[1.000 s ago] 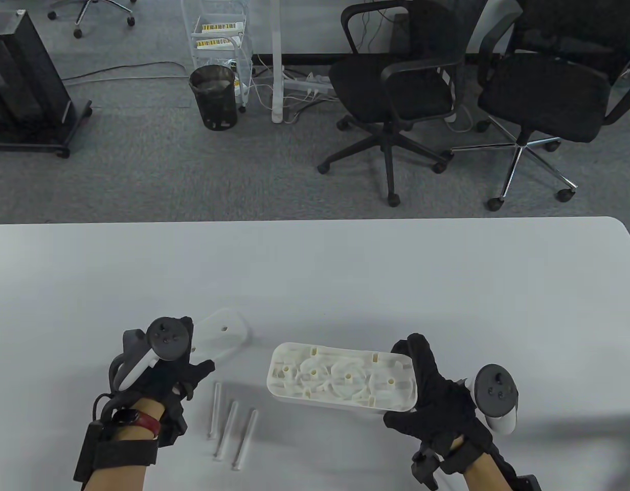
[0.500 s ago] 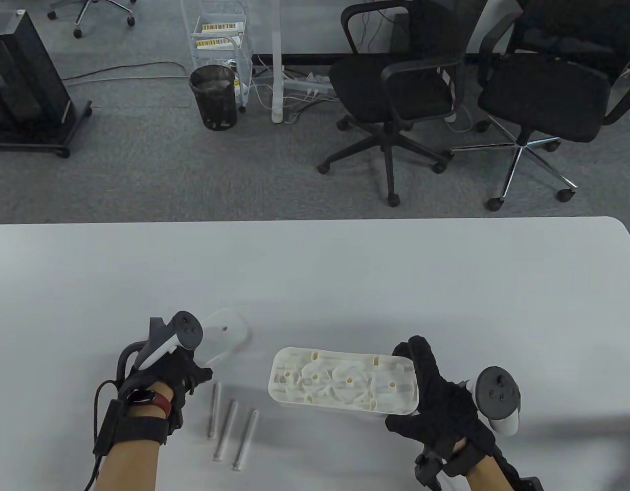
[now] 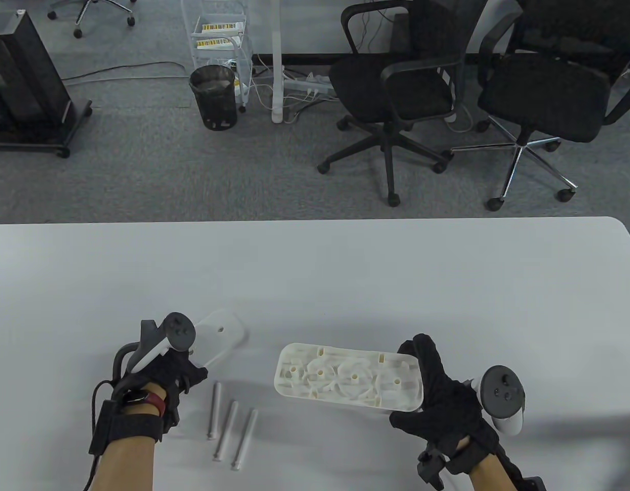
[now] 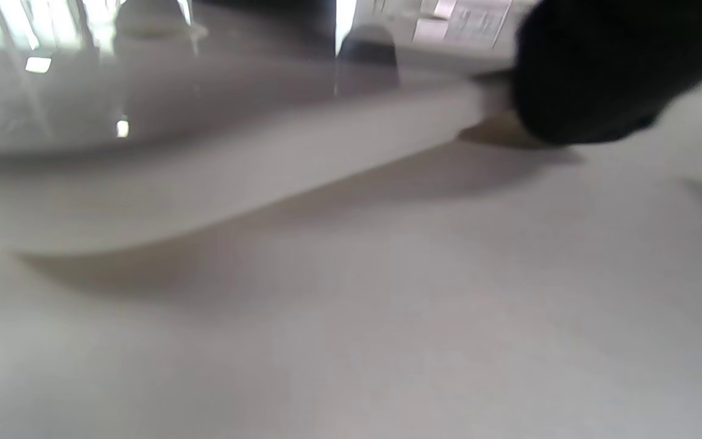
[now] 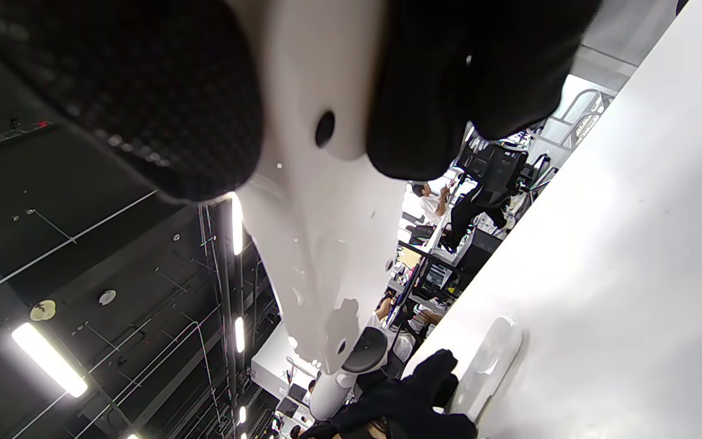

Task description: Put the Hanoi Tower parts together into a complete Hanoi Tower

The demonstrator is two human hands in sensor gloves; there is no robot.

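Observation:
A white Hanoi Tower base [image 3: 345, 381] is turned ribbed underside up, and my right hand [image 3: 437, 394] grips its right end and holds it just above the table. In the right wrist view my fingers [image 5: 144, 91] clamp the base's smooth face [image 5: 320, 195]. My left hand [image 3: 161, 378] holds the near end of a flat white rounded plate [image 3: 220, 337] with a small hole. In the blurred left wrist view a fingertip [image 4: 595, 67] sits on the plate's edge [image 4: 235, 177]. Three white pegs [image 3: 230, 424] lie side by side on the table between my hands.
The white table [image 3: 345, 276] extends far beyond the parts, with its far edge and rounded right corner at mid-frame. Office chairs, a bin and a cart stand on the floor behind it.
My right hand has shifted the base slightly right and tilted it. My left hand has rolled and drawn back a little with the plate. The pegs have not moved.

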